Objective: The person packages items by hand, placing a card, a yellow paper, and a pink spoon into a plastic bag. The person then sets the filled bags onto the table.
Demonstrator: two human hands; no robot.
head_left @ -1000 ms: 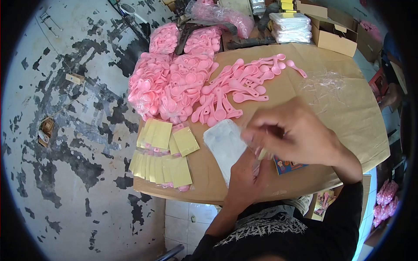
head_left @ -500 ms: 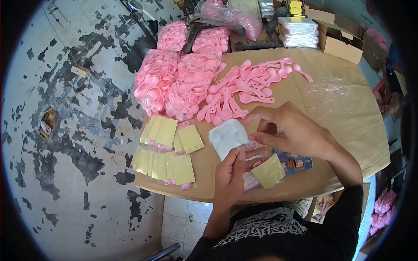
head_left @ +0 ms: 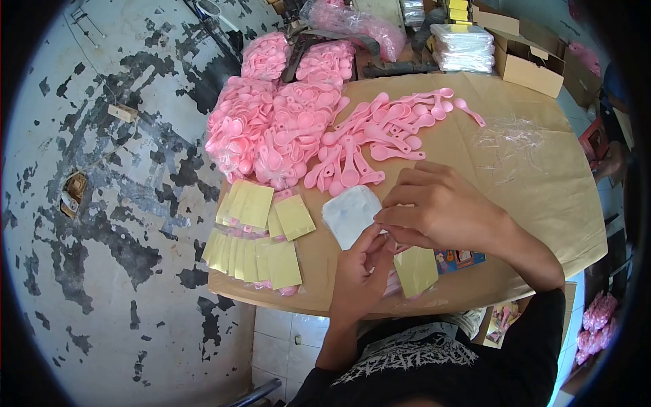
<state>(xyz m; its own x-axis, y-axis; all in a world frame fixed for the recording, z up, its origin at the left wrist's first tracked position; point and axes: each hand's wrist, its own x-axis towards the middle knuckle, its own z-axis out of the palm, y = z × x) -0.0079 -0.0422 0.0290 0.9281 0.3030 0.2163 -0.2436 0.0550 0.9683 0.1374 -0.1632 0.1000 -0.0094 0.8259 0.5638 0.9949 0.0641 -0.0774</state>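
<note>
My left hand (head_left: 363,275) is closed at the near middle of the table, its thumb and fingers pinched on a clear plastic packet (head_left: 392,281). My right hand (head_left: 427,207) meets it from the right, fingers pinched together close to my left fingertips; what they hold is hidden. A yellow card (head_left: 416,271) lies beside the packet, under my right wrist. Just beyond my hands is a white square stack (head_left: 351,216). Blue printed cards (head_left: 461,260) show to the right of the yellow card.
Loose pink spoons (head_left: 380,129) lie beyond my hands, with filled spoon bags (head_left: 264,129) to their left. Packets with yellow cards (head_left: 254,261) form rows at left. Plastic scraps (head_left: 512,142) lie at right. An open carton (head_left: 532,61) and clear bags (head_left: 464,49) stand behind.
My right hand has moved left and its fingers have come together with my left fingertips. My left fingers have curled inward. The yellow card has turned more upright.
</note>
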